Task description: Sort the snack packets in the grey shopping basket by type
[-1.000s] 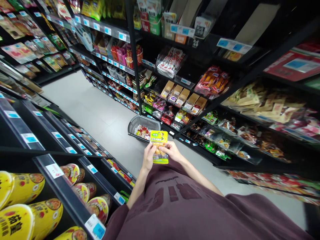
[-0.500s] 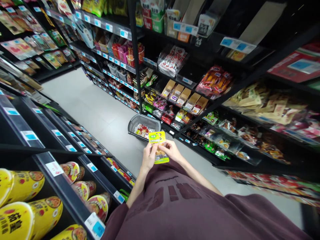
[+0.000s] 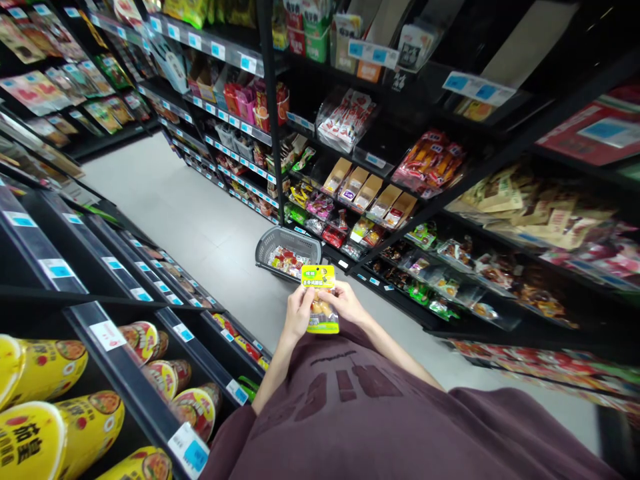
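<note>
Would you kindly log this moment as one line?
Left hand: holding yellow-green snack packet; right hand: holding same packet; gray shopping basket: on floor, packaged items inside

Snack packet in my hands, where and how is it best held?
I'd pinch the packet by its sides, left hand from the left, right hand from the right: it looks flat, taller than wide, with its front facing you.

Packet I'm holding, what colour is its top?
The packet top is mainly yellow, clearest in head view.
</note>
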{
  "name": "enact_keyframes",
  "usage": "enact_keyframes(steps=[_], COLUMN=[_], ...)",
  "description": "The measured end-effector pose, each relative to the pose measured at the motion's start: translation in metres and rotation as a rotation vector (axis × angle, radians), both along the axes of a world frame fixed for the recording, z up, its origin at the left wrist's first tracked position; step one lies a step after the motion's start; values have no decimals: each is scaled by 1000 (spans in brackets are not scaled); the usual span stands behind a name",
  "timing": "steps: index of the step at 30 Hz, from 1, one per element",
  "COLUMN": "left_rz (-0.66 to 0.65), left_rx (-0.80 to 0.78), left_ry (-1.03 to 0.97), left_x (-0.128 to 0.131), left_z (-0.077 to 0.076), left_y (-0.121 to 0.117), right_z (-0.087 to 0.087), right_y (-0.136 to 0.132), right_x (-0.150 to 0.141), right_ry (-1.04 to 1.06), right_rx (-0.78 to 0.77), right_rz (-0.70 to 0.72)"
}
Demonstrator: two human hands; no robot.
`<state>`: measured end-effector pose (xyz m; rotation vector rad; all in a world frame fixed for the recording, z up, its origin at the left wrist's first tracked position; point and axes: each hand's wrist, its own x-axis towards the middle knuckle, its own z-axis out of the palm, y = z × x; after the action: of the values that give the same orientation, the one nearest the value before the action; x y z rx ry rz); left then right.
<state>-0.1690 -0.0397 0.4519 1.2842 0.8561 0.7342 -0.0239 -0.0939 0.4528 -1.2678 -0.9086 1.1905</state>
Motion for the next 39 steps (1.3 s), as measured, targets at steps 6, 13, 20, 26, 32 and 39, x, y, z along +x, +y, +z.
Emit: enact_keyframes(steps=[6,13,20,26,32,39], left_rz=[-7,5,-14,-25,-33,-60], left_rx=[2,-4,23,29,59,115], left_ry=[-1,-62,-49,-8,42,102], left_x=[1,-1,-4,-2,-1,0], left_z=[-1,-2,-1,0,2,8], left_y=[-1,-2,-2,-2,-2,-3], right_z=[-2,-2,1,0,-12,-12], right_y=[-1,-2,-2,1,3,5], right_x=[-1,-2,-2,-1,1,0], right_ry=[35,40,50,37,63,11], right_rx=[2,-2,29,24,-16,-30], right_rz=[2,-10,-6,-35,-166,-268])
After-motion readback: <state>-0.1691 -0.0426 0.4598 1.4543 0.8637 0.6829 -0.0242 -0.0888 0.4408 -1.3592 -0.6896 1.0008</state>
